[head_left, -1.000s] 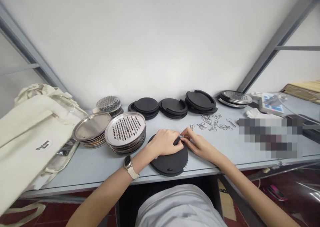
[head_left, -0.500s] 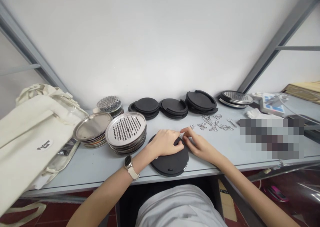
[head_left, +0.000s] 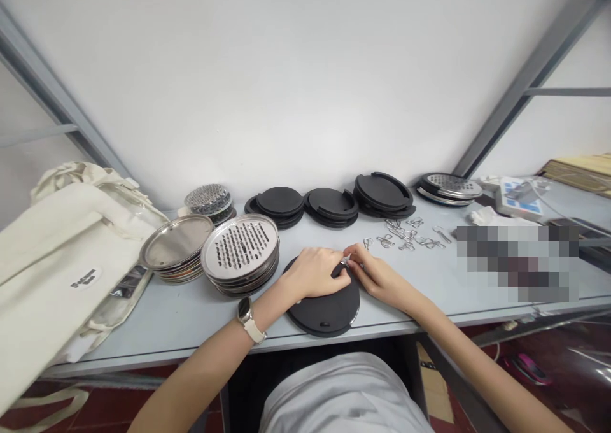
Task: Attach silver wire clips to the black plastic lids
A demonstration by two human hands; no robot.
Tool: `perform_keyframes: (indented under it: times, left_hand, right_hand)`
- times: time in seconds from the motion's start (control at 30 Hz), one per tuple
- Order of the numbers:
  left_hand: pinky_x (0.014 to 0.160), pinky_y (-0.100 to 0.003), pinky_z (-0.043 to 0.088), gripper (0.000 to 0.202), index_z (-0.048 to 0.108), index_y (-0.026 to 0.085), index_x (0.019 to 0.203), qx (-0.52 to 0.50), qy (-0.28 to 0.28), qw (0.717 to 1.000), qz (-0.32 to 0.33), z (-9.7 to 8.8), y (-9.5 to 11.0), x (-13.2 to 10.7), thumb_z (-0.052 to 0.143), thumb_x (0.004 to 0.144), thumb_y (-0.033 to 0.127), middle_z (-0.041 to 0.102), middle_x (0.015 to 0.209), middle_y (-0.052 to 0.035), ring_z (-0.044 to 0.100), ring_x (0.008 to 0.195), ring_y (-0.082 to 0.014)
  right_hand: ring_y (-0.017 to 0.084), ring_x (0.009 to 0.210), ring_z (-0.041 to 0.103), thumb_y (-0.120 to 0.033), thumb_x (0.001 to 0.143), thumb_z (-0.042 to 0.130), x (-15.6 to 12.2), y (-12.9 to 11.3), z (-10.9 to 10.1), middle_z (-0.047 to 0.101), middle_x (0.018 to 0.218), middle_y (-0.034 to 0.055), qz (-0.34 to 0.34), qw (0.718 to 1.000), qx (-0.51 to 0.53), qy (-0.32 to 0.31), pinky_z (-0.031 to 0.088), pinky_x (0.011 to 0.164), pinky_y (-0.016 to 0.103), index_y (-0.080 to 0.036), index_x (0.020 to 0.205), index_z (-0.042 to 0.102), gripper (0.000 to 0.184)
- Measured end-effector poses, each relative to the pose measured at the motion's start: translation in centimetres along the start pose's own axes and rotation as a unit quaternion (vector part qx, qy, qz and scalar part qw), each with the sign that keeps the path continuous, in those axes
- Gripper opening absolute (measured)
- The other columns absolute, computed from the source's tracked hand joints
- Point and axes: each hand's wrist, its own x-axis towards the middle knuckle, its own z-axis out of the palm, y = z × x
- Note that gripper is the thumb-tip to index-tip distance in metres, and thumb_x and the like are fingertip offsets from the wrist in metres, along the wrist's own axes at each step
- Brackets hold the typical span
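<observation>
A round black plastic disc lies flat near the table's front edge. My left hand is across its upper half, thumb over the top and fingers curled toward the far rim, holding it down. My right hand is at the disc's upper right edge, thumb and fingertips pinched together on a small shiny metal wire clip. Most of that clip is hidden by the fingers. Just beyond, several loose bent-wire clips are scattered on the table.
Left of the disc stand a stack of round metal grater plates and a stack of plain metal discs. Black disc stacks line the wall. A grater in a black holder sits back right. Cream cloth bags fill the left end.
The metal at my right fingertips shows more brightly now, as the right fingers have shifted slightly. My left hand and the disc stay in place.
</observation>
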Motion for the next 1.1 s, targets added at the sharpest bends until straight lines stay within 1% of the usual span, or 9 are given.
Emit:
perform_keyframes:
  times: [0.17, 0.43, 0.63, 0.77, 0.97, 1.1]
  left_hand:
    - [0.064, -0.029, 0.046, 0.019, 0.062, 0.018, 0.090, -0.001, 0.001, 1.000, -0.004, 0.09, 0.01, 0.03, 0.050, 0.083, 0.031, 0.070, 0.086, -0.0050, 0.067, 0.076, -0.0220]
    - [0.063, -0.028, 0.046, 0.020, 0.061, 0.018, 0.088, 0.003, 0.010, 1.000, 0.004, 0.30, -0.13, -0.05, 0.049, 0.084, 0.033, 0.070, 0.086, -0.0046, 0.067, 0.075, -0.0218]
    - [0.061, -0.029, 0.045, 0.021, 0.061, 0.018, 0.089, -0.002, 0.021, 1.000, 0.017, 0.34, -0.27, -0.06, 0.048, 0.084, 0.033, 0.070, 0.085, -0.0041, 0.066, 0.074, -0.0216]
    - [0.060, -0.028, 0.044, 0.020, 0.061, 0.018, 0.089, -0.004, 0.026, 0.999, 0.023, 0.52, -0.37, -0.03, 0.048, 0.084, 0.032, 0.070, 0.085, -0.0036, 0.066, 0.073, -0.0214]
    - [0.061, -0.028, 0.044, 0.020, 0.062, 0.019, 0.091, -0.006, 0.022, 1.000, 0.017, 0.39, -0.26, -0.08, 0.049, 0.084, 0.032, 0.070, 0.085, -0.0037, 0.066, 0.074, -0.0215]
    - [0.060, -0.029, 0.043, 0.020, 0.062, 0.018, 0.090, -0.003, 0.018, 1.000, 0.016, 0.21, -0.15, -0.11, 0.048, 0.084, 0.032, 0.070, 0.084, -0.0043, 0.066, 0.073, -0.0219]
  right_hand:
    - [0.019, 0.079, 0.061, -0.028, 0.099, 0.030, 0.13, 0.02, 0.03, 0.063, 0.091, 0.0057, -0.007, 1.000, -0.008, -0.006, 0.045, 0.072, 0.030, -0.023, 0.109, 0.043, 0.017]
    - [0.019, 0.081, 0.061, -0.026, 0.098, 0.032, -0.02, -0.25, -0.16, 0.064, 0.094, 0.0065, -0.018, 0.999, -0.022, -0.015, 0.044, 0.073, 0.029, -0.022, 0.112, 0.046, 0.020]
    - [0.016, 0.067, 0.056, -0.028, 0.097, 0.038, -0.19, -0.35, -0.31, 0.061, 0.080, 0.0025, -0.005, 0.999, -0.029, -0.014, 0.042, 0.065, 0.026, -0.021, 0.113, 0.047, 0.020]
    - [0.015, 0.064, 0.055, -0.030, 0.097, 0.038, -0.24, -0.26, -0.35, 0.059, 0.075, 0.0005, 0.001, 0.999, -0.025, -0.019, 0.042, 0.063, 0.025, -0.021, 0.113, 0.047, 0.020]
    - [0.016, 0.071, 0.059, -0.030, 0.098, 0.036, -0.17, -0.34, -0.45, 0.064, 0.087, 0.0036, 0.002, 1.000, -0.013, -0.019, 0.042, 0.067, 0.026, -0.021, 0.113, 0.047, 0.021]
    - [0.017, 0.072, 0.060, -0.029, 0.098, 0.036, -0.17, -0.42, -0.49, 0.066, 0.089, 0.0046, 0.003, 1.000, -0.021, -0.019, 0.043, 0.067, 0.026, -0.021, 0.113, 0.048, 0.021]
